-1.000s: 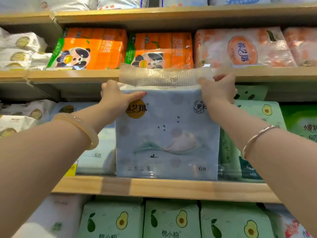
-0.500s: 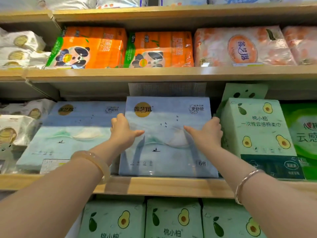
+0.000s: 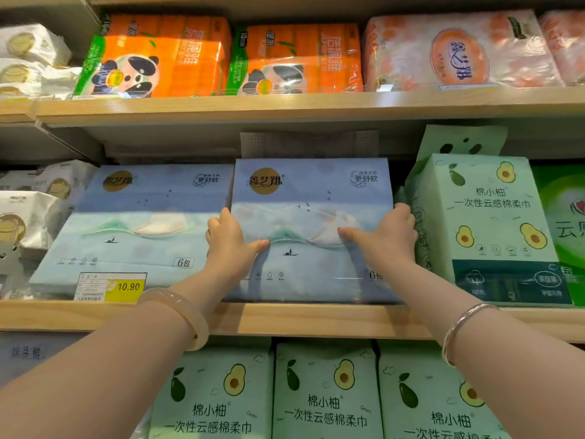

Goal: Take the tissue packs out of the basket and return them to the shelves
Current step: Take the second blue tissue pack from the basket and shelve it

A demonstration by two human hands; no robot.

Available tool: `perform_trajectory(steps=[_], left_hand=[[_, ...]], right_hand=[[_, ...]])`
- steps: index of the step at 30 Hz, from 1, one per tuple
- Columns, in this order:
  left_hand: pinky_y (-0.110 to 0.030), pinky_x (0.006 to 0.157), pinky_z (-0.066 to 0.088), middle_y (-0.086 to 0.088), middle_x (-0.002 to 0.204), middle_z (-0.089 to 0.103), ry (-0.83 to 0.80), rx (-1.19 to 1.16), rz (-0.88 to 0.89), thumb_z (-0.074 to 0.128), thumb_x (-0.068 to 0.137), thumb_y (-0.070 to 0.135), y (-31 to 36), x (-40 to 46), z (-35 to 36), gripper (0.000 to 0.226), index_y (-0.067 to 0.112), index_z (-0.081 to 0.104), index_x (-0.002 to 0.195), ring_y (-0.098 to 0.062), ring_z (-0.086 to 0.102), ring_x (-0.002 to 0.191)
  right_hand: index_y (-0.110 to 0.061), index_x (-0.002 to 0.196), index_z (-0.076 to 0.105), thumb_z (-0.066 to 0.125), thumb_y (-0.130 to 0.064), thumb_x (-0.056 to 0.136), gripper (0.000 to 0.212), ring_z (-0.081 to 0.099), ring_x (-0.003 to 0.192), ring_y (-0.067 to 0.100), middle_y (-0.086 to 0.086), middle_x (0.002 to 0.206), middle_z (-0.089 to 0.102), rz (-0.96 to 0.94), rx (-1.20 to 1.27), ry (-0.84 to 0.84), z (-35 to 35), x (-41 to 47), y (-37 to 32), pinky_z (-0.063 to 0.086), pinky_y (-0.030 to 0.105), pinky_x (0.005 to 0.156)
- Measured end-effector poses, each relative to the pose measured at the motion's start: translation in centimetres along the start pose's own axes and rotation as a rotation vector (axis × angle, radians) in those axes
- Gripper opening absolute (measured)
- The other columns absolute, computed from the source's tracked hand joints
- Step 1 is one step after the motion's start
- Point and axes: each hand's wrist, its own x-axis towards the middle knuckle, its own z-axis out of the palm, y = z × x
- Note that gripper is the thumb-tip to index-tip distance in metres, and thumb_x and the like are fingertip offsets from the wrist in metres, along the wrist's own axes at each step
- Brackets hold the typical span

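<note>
A light blue tissue pack [image 3: 311,191] with a gold round logo stands on the middle wooden shelf [image 3: 285,320], between a matching blue pack [image 3: 142,217] on its left and a green avocado-print pack [image 3: 484,217] on its right. My left hand [image 3: 231,245] grips its left edge, fingers behind and thumb across the front. On the opposite edge my right hand [image 3: 384,237] holds it the same way. The pack's clear plastic handle flap [image 3: 308,144] sticks up behind it. The basket is out of view.
Orange panda packs [image 3: 158,58] and pink packs [image 3: 459,52] fill the shelf above. Green avocado packs [image 3: 323,394] line the shelf below. White packs [image 3: 28,213] sit at the far left. A yellow 10.90 price tag [image 3: 110,286] is on the left blue pack.
The blue pack went from held up by its top flap to standing on the shelf. Both hands slid down to its sides and pressed it back into the row.
</note>
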Motion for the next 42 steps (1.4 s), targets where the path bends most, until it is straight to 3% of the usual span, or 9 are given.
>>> perform_trajectory(steps=[7,13,25,29,33,39,42], left_hand=[[-0.040,0.109,0.029,-0.019,0.143,0.029,-0.022,0.013,-0.005,0.068,0.083,0.022,0.5,-0.5,-0.7,0.078,0.001,0.022,0.143,-0.032,0.028,0.135],[-0.037,0.110,0.025,-0.018,0.143,0.028,-0.036,0.035,0.010,0.067,0.085,0.025,1.6,-1.3,-2.6,0.078,0.000,0.021,0.143,-0.032,0.025,0.135],[-0.041,0.109,0.036,-0.012,0.142,0.038,-0.179,-0.060,0.085,0.067,0.084,0.028,3.4,-7.6,-5.6,0.073,0.006,0.029,0.142,-0.028,0.035,0.133],[-0.042,0.108,0.035,-0.013,0.139,0.041,-0.234,-0.125,0.026,0.068,0.083,0.027,2.5,-12.6,-3.8,0.071,0.005,0.031,0.139,-0.030,0.038,0.131],[-0.036,0.103,0.034,-0.014,0.135,0.043,-0.262,-0.164,-0.027,0.061,0.086,0.020,1.8,-18.1,-1.8,0.051,0.004,0.037,0.129,-0.029,0.037,0.127],[-0.032,0.100,0.033,-0.009,0.133,0.043,-0.319,-0.024,-0.102,0.063,0.083,0.021,-3.1,-26.0,0.8,0.051,0.006,0.039,0.125,-0.028,0.039,0.125],[-0.033,0.105,0.033,-0.010,0.137,0.041,-0.359,0.088,-0.175,0.059,0.085,0.022,-6.2,-30.7,2.8,0.055,0.005,0.035,0.131,-0.027,0.039,0.129]], right_hand=[[0.000,0.133,0.029,0.080,-0.034,0.068,0.090,0.032,0.129,0.036,0.016,0.140,0.034,0.024,-0.030,-0.013,0.1,-0.3,-0.3,0.035,0.042,0.100],[-0.008,0.143,0.021,0.075,-0.047,0.070,0.099,0.028,0.134,0.032,0.013,0.147,0.030,-0.027,-0.207,0.054,-0.4,-1.6,-1.9,0.033,0.046,0.103],[-0.011,0.137,0.032,0.061,-0.046,0.084,0.069,0.032,0.131,0.030,0.007,0.142,0.039,-0.035,-0.207,0.048,-3.0,-10.1,-6.7,0.034,0.043,0.101],[-0.011,0.133,0.036,0.061,-0.043,0.084,0.064,0.035,0.129,0.029,0.007,0.139,0.042,-0.019,-0.341,0.007,-3.3,-15.7,-4.6,0.035,0.040,0.100],[-0.011,0.129,0.040,0.058,-0.038,0.086,0.054,0.040,0.124,0.027,0.007,0.133,0.046,0.019,-0.390,-0.010,-3.2,-20.3,-1.6,0.039,0.041,0.100],[-0.009,0.125,0.043,0.053,-0.033,0.089,0.045,0.045,0.120,0.026,0.007,0.128,0.049,0.048,-0.502,-0.106,-3.4,-28.2,4.7,0.037,0.037,0.095],[-0.009,0.128,0.041,0.051,-0.034,0.089,0.048,0.045,0.121,0.026,0.007,0.130,0.049,0.090,-0.580,-0.180,-4.4,-32.7,9.0,0.037,0.038,0.095]])
